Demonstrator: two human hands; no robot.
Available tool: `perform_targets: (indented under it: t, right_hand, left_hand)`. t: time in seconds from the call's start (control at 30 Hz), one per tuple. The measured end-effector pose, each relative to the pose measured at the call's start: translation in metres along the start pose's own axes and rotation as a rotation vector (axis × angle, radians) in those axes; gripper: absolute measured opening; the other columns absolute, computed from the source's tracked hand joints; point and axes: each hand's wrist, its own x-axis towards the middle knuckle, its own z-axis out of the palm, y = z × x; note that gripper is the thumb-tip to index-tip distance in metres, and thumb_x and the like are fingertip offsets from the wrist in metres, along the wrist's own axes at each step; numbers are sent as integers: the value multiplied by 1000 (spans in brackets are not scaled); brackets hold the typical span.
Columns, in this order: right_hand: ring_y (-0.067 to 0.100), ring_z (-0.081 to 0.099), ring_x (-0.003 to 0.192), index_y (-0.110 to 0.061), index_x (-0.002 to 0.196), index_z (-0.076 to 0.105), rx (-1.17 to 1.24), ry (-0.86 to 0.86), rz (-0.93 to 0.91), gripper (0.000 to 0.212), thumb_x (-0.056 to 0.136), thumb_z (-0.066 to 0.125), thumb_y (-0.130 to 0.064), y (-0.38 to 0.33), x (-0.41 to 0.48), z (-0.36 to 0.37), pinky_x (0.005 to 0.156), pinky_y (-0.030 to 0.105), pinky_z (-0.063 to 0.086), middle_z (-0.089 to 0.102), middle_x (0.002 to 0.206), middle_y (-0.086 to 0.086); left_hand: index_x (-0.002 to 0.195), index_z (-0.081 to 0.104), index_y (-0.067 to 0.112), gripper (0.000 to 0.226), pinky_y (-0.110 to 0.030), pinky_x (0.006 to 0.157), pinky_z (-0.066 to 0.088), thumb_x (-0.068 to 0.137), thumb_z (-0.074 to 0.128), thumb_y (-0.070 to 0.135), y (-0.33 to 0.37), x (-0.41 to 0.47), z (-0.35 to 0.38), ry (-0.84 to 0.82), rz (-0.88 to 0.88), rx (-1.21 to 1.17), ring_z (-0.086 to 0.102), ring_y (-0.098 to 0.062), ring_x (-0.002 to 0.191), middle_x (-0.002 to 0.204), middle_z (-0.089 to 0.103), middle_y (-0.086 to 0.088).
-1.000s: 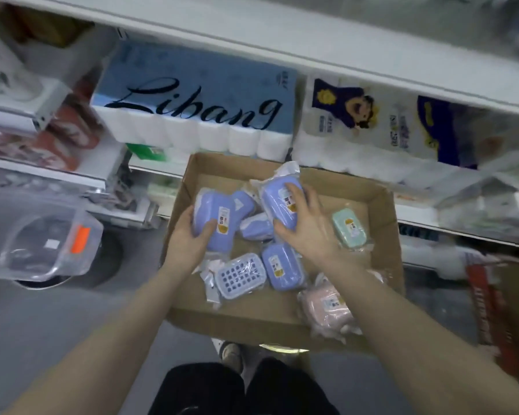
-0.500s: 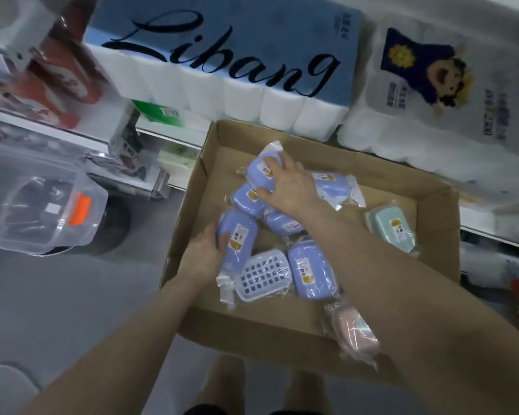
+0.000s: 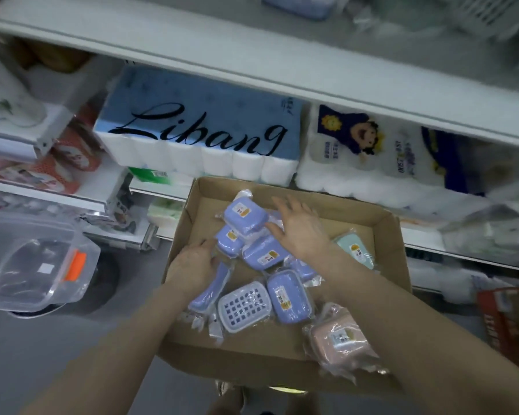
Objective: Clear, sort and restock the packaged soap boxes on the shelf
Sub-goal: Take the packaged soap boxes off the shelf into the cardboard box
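Note:
A shallow cardboard box (image 3: 384, 235) holds several plastic-wrapped soap boxes. Blue ones are piled at its middle, the top one (image 3: 246, 215) lying flat. My right hand (image 3: 300, 232) rests against that pile with its fingers spread and straight. My left hand (image 3: 192, 265) curls over the upper end of a blue soap box (image 3: 207, 292) that stands on its edge at the box's left side. A white slotted soap tray (image 3: 243, 307) and another blue box (image 3: 288, 296) lie in front. A mint one (image 3: 357, 250) sits at the right, a pink one (image 3: 339, 339) at the front right.
The cardboard box sticks out from a shelf stacked with toilet-roll packs, the blue pack (image 3: 198, 130) just behind it. A white shelf board (image 3: 252, 64) runs above. A clear plastic bin with an orange latch (image 3: 42, 271) is at the left, a red package (image 3: 510, 324) at the right.
My right hand has let go of the blue box it set on the pile and drawn back to the right, fingers spread. My left hand shifted up along its box.

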Motion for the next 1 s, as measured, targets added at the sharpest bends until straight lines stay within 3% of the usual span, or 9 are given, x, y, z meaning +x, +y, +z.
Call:
perform_targets:
  t: [0.1, 0.2, 0.4, 0.53, 0.67, 0.87, 1.0]
  right_hand:
    - [36, 58, 111, -11, 136, 54, -47, 166, -52, 53, 92, 50, -41, 17, -26, -38, 91, 44, 48, 58, 131, 16]
    - [32, 62, 103, -11, 127, 60, -105, 286, -119, 51, 88, 47, -41, 32, -45, -79, 86, 42, 49, 64, 120, 11]
    - [30, 64, 98, -11, 120, 65, -218, 564, -252, 41, 89, 53, -35, 53, -53, -158, 82, 41, 49, 67, 114, 8]
    - [29, 60, 104, -13, 127, 60, -284, 664, -224, 41, 91, 54, -32, 72, -48, -211, 85, 40, 45, 63, 120, 6]
    - [33, 58, 106, -13, 131, 55, -289, 716, -155, 47, 91, 51, -37, 96, -29, -257, 84, 42, 44, 61, 124, 9]
    - [39, 56, 109, -15, 142, 44, -294, 698, -64, 61, 87, 62, -32, 116, 32, -309, 86, 46, 48, 52, 135, 15]
    - [37, 43, 131, -17, 149, 37, -238, 684, -43, 69, 88, 63, -32, 119, 81, -333, 102, 49, 41, 37, 153, 13]
  left_hand:
    - [130, 56, 14, 37, -38, 77, 47, 95, 52, 25, 22, -2, -41, 39, 111, 52, 60, -37, 102, 113, 62, -16]
    - [119, 64, 22, 34, -34, 72, 47, 91, 49, 34, 50, -6, -85, 158, 210, 120, 63, -32, 98, 109, 65, -7]
    - [127, 60, 22, 33, -38, 82, 49, 96, 54, 30, 121, 5, -168, 421, 408, 227, 60, -26, 110, 123, 62, 0]
    - [131, 57, 20, 37, -40, 86, 48, 94, 57, 26, 167, 24, -217, 558, 532, 250, 55, -26, 115, 130, 57, -2]
    - [140, 46, 18, 49, -43, 91, 46, 94, 57, 29, 203, 57, -253, 603, 529, 281, 49, -30, 121, 138, 49, -5]
    - [143, 41, 12, 56, -44, 98, 42, 91, 59, 20, 227, 127, -270, 559, 487, 308, 42, -35, 129, 144, 43, -13]
    - [150, 29, 15, 63, -44, 104, 38, 92, 53, 12, 239, 163, -264, 539, 417, 353, 34, -35, 135, 150, 36, -14]
